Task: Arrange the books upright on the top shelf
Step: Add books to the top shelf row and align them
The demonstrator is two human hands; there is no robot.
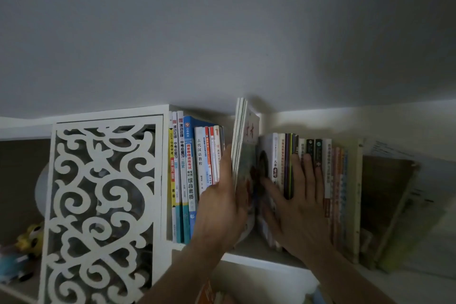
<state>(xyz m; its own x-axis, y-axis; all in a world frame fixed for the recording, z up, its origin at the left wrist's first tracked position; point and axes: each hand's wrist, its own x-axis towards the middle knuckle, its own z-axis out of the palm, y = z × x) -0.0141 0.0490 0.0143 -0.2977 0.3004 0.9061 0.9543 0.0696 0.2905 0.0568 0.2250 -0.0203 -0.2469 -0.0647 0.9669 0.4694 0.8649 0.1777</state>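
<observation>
Both hands are up at the top shelf (249, 252) as I look on through the head camera. My left hand (223, 202) grips a thin bundle of books (243, 145), thumb on the near edge and fingers curled round the far cover; the bundle stands tilted, its top leaning left and reaching above the neighbouring spines, its lower part in the gap between the two rows. My right hand (296, 200) lies flat and spread, palm and straight fingers pressing against the spines of the right row of books (320, 170), with the thumb stretched toward the gap and touching a pale book (265, 153) that leans at the row's left end.

To the left of the gap stands the left row of books (191, 168), upright, spines out, in yellow, white, teal, blue and red. That row sits just beside a white carved fretwork panel (103, 205). Behind the panel's left side I see a yellow toy (30, 237) on a lower ledge, blurred. The right row ends at a pale wooden divider (356, 200), and beyond it a brown board (385, 205) and some papers (417, 217) lean at an angle. A plain grey wall (222, 32) fills everything above the shelf.
</observation>
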